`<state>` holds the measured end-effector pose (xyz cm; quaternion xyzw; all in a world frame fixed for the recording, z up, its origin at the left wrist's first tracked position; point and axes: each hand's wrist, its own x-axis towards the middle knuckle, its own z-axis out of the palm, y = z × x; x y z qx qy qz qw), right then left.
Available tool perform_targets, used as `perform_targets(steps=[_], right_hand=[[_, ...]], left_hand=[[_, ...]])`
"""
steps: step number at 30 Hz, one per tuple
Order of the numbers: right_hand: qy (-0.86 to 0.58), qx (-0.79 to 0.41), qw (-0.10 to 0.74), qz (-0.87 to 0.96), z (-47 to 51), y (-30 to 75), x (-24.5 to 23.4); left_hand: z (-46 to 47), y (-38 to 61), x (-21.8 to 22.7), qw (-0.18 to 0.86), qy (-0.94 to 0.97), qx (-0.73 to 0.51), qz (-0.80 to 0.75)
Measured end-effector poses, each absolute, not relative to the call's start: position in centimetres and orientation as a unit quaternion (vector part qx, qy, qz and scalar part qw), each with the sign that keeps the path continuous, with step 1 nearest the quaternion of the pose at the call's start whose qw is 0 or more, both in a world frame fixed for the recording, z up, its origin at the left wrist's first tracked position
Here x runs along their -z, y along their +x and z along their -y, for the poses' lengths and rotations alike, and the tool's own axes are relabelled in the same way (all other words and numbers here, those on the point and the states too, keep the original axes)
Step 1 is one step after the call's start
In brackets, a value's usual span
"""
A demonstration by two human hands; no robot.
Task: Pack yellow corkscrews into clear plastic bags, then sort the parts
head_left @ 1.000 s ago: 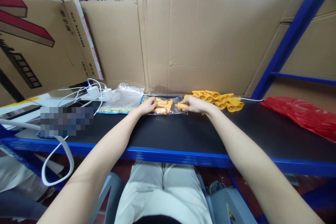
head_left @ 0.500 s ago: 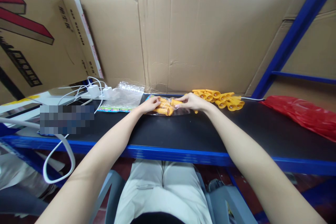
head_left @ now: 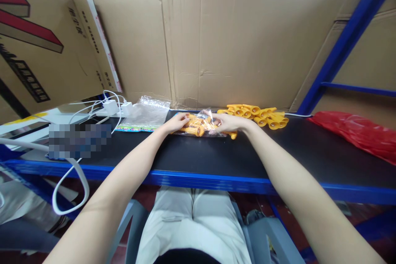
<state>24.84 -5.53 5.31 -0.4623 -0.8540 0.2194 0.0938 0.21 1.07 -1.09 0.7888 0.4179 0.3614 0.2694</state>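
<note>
A small clear plastic bag (head_left: 199, 125) with several yellow plastic parts inside lies on the black shelf top (head_left: 216, 154) straight ahead. My left hand (head_left: 176, 123) is closed on the bag's left end. My right hand (head_left: 225, 123) grips its right end, fingers curled over the plastic. One loose yellow part (head_left: 232, 135) lies just under my right hand. A pile of the same yellow parts (head_left: 258, 115) sits to the right, against the cardboard.
A cardboard wall (head_left: 229, 45) backs the shelf. Flat clear bags (head_left: 145, 117) lie to the left, beside white chargers and cables (head_left: 111, 108). A red plastic bag (head_left: 359, 134) lies at the far right. A blue upright (head_left: 343, 41) rises on the right.
My right hand has slid left, pushing a yellow part into the bag and bunching the plastic. The left hand has held its place on the bag's left end.
</note>
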Motion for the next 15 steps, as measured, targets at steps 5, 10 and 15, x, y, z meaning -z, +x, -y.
perform_targets(steps=[5,10,15], right_hand=[[-0.431,-0.287,0.122,0.847,5.6,24.9,-5.2],[-0.423,-0.269,0.148,0.853,5.2,24.3,-4.6],[-0.398,-0.261,0.149,0.867,5.5,24.0,-5.0]], left_hand=[[-0.7,0.3,0.9,0.28,0.781,-0.361,-0.425],[-0.1,0.4,0.3,0.314,0.768,-0.36,-0.427],[0.1,0.3,0.0,0.349,0.735,-0.39,-0.431]])
